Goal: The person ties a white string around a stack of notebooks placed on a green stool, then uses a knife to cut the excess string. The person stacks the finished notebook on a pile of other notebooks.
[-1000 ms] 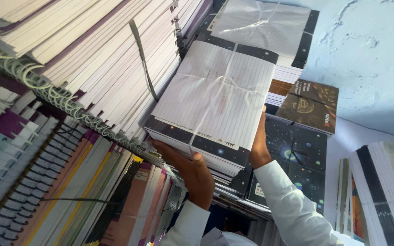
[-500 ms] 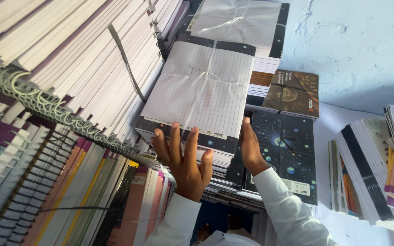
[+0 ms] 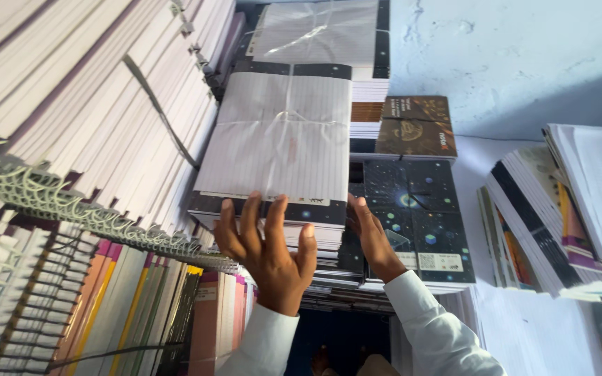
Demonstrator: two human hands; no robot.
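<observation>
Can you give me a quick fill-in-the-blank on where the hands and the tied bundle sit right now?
1. The left hand presses against the near end of the ____ bundle of notebooks.
2. The bundle is wrapped in ____ lined paper.
3. The right hand touches the bundle's ____ near corner.
4. Right of the bundle lie dark notebooks with a ____ pattern.

Missing words: string-tied; white; right; space

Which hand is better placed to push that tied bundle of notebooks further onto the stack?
Probably the left hand: its spread fingers lie flat against the near edge of the tied bundle. The right hand touches only the bundle's side corner, beside the dark starry notebooks.
</observation>
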